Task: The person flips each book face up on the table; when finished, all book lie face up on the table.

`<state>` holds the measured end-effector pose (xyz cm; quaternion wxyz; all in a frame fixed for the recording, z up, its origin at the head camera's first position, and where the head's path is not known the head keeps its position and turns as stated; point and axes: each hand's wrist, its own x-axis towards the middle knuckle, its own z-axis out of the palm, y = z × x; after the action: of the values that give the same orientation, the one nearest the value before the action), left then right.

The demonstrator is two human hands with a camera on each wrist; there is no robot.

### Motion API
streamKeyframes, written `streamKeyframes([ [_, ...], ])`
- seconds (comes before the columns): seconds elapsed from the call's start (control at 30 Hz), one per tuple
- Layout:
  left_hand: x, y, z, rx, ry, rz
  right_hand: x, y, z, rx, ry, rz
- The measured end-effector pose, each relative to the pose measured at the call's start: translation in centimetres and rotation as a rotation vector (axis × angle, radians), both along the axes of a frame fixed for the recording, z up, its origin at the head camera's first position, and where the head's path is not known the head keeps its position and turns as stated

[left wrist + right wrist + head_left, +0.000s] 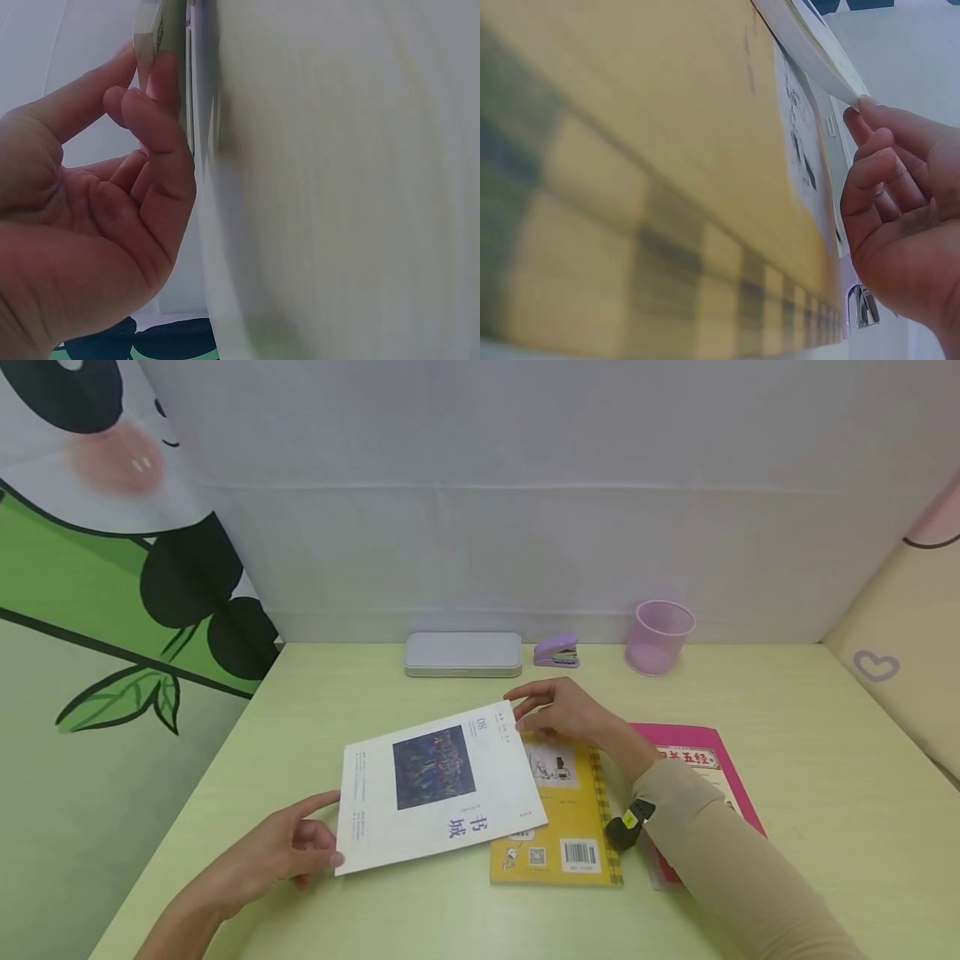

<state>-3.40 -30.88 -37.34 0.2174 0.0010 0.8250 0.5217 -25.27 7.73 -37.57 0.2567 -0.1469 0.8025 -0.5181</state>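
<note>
A white paperback book (438, 789) with a dark square picture on its cover is held between both hands, slightly tilted. My left hand (277, 852) pinches its near left corner; in the left wrist view, fingers (161, 79) meet at the book's edge (148, 34). At its far right corner, my right hand (562, 714) pinches the edge, and the right wrist view shows thumb and fingers (866, 112) at that corner. The white book partly covers a yellow spiral-bound book (555, 810), which lies on the table with a barcode at its near end.
A pink-red book (690, 743) lies right of the yellow one, partly under the right forearm. Along the table's back edge stand a grey-white flat case (462, 653), a purple stapler (557, 651) and a translucent pink cup (658, 639). A pale curtain (487, 527) hangs behind.
</note>
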Motion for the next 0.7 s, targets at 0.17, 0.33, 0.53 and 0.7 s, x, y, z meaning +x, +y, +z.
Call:
streamKeyframes([
  [0.17, -0.08, 0.01, -0.10, 0.002, -0.013, 0.008, -0.03, -0.05, -0.03, -0.002, -0.012, 0.001],
  [0.33, -0.15, 0.07, -0.10, 0.009, -0.042, 0.010, -0.01, -0.09, -0.04, -0.018, -0.032, 0.014],
  [0.53, -0.10, 0.15, 0.05, 0.008, -0.054, 0.011, 0.03, -0.16, -0.13, -0.009, -0.039, 0.012],
  [0.7, -0.05, 0.21, 0.03, 0.010, -0.047, 0.003, 0.06, -0.21, -0.21, 0.011, -0.046, -0.002],
])
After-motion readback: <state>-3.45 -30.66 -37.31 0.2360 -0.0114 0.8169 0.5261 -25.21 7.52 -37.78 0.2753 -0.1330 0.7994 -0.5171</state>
